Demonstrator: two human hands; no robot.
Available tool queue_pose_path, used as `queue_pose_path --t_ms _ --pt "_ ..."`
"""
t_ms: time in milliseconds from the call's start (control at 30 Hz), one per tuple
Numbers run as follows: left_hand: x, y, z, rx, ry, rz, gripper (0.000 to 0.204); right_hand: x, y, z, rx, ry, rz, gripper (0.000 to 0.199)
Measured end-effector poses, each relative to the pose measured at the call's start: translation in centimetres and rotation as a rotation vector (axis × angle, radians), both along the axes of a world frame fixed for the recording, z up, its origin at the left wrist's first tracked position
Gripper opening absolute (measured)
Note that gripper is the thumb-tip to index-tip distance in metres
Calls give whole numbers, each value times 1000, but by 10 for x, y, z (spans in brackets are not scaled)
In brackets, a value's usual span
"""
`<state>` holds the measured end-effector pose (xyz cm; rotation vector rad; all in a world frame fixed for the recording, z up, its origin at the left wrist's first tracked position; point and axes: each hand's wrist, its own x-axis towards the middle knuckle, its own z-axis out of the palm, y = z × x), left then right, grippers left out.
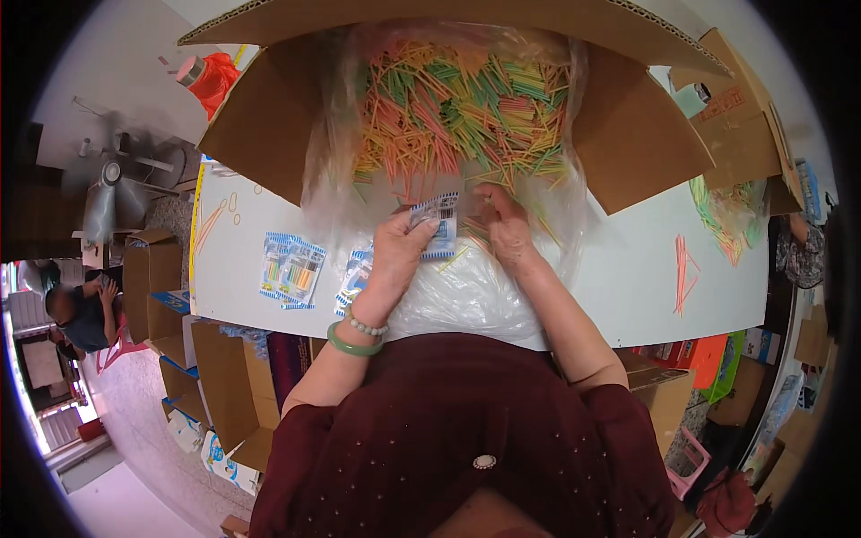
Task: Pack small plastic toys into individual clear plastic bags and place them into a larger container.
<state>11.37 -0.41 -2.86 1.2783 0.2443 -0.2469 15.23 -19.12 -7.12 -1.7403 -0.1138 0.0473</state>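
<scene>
My left hand (401,249) is closed on a small blue-and-white printed packet (441,222), with the thumb lying across its front. To the right of the packet, my right hand (508,231) has its fingers curled together; what they hold, if anything, is too blurred to make out. Just beyond both hands, a heap of thin coloured sticks (462,112) in pink, orange, yellow and green fills a cardboard carton (628,134). A clear plastic bag (466,300) lines the carton and spreads toward me, with a few loose sticks under my right hand.
Several similar packets (292,272) lie on the white table (628,300) at left, and another (354,280) beside my left wrist. Pink sticks (684,276) and a bag of sticks (731,220) are at right. A red-wrapped bottle (208,81) stands far left. Another person (85,314) sits beyond.
</scene>
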Motion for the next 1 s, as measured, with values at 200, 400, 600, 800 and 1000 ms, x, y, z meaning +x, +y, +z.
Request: queue_pose_path --t_ms 200,400,600,800,1000 --pt "-3 4 4 392 -150 -96 11 -4 2 45 495 315 -55 19" --pt "-5 -9 19 8 9 -18 12 -11 3 77 158 360 295 16" --pt "-5 -4 13 353 -244 -127 13 -26 -5 70 -66 290 318 18" --pt "-6 -5 15 189 -192 -179 17 -23 8 79 14 336 405 17" --pt "-11 5 11 282 -278 -87 16 -23 16 60 29 245 366 15"
